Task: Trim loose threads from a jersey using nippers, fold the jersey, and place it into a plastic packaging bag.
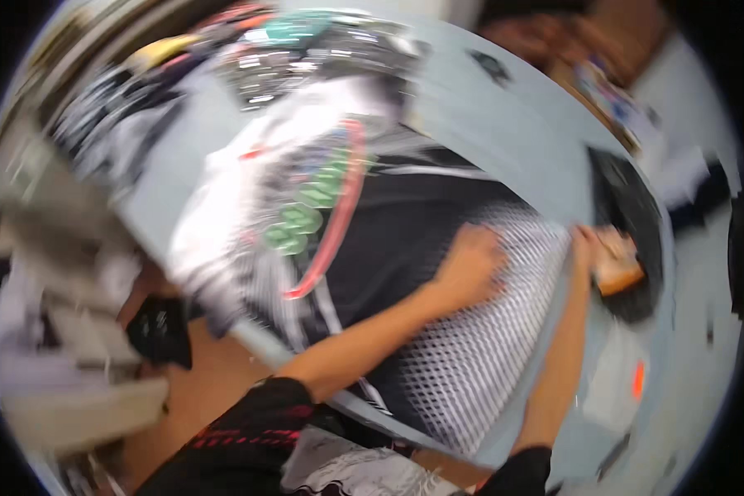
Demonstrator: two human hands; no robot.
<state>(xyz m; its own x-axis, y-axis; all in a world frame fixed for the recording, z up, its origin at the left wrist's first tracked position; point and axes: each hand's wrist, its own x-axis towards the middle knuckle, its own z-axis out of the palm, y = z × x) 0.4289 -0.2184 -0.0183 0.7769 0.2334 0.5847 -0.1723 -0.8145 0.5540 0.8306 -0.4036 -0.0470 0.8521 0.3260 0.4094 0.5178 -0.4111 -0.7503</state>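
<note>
One black garment (413, 219), white-checked end, spread on one pale blue table (471, 116). Two hands, forearms extended: left hand (474, 263) back-up on the checks; right hand (589, 246) at its right corner; blur, either grip untellable. Beyond: one glossy heap (306, 62).

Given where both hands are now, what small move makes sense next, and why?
Perhaps a gentle outward pull with the right hand while the left hand steadies the cloth: the left is where the checked panel meets the black part, and the right is at the panel's right corner. Blur hides how firmly it grips.
</note>
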